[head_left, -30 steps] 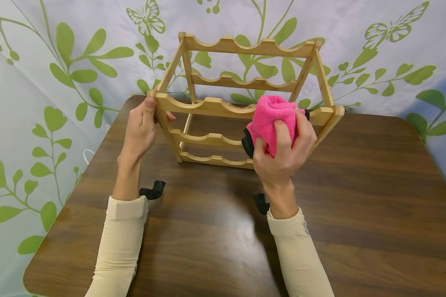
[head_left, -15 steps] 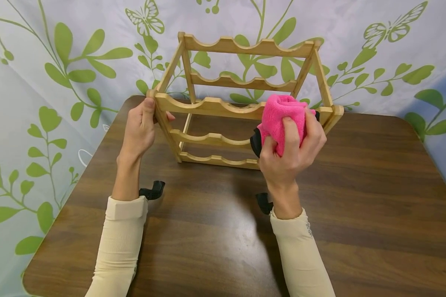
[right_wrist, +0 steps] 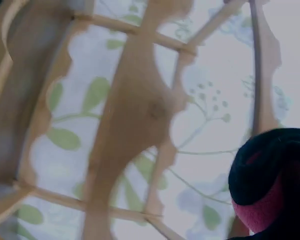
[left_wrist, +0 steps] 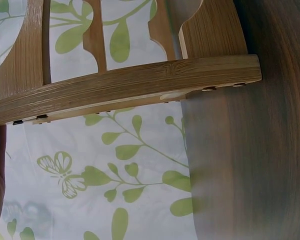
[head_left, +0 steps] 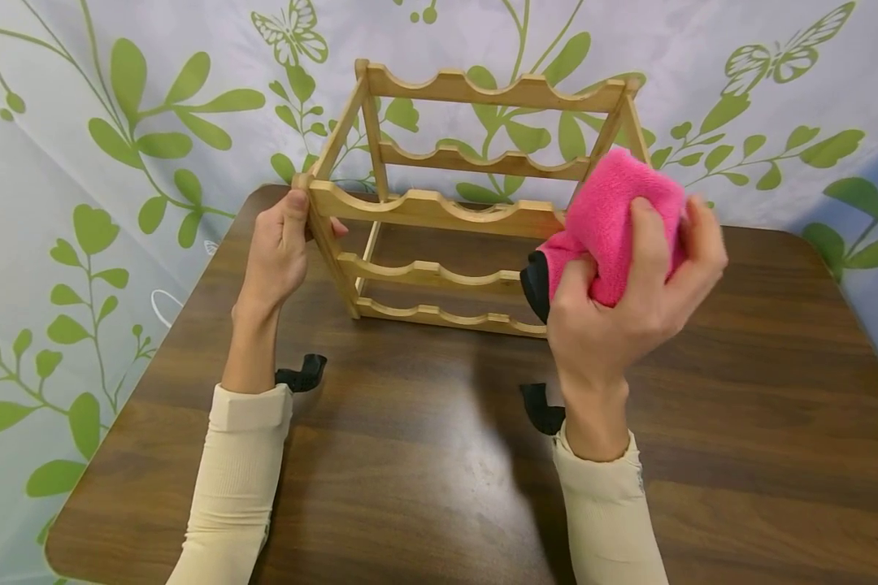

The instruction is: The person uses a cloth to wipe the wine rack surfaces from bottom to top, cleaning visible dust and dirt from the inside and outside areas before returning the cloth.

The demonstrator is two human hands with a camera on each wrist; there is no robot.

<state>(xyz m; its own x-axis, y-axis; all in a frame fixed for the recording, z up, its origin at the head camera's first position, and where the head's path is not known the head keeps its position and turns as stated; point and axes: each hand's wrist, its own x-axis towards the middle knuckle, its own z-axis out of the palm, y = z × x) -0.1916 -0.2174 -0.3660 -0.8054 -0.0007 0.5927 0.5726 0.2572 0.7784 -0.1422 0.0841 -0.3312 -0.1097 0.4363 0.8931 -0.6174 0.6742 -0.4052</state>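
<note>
Pink cloth (head_left: 625, 215), gripped by right hand (head_left: 618, 317): shifted rightward since earlier frame, at right end of wooden rack (head_left: 417, 210). Left hand (head_left: 274, 248): grasping rack's left front corner.

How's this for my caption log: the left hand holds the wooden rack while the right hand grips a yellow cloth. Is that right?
Not yellow: the head view shows a pink cloth in the right hand. The left hand does hold the wooden rack.

No text, label, brand, number or sign can be read on the pink plush black-edged cloth (head_left: 610, 223) right of centre, the pale wooden scalloped rack (head_left: 420, 210) at upper centre, or the white green-leafed fabric backdrop (head_left: 215, 28) across the top.
</note>
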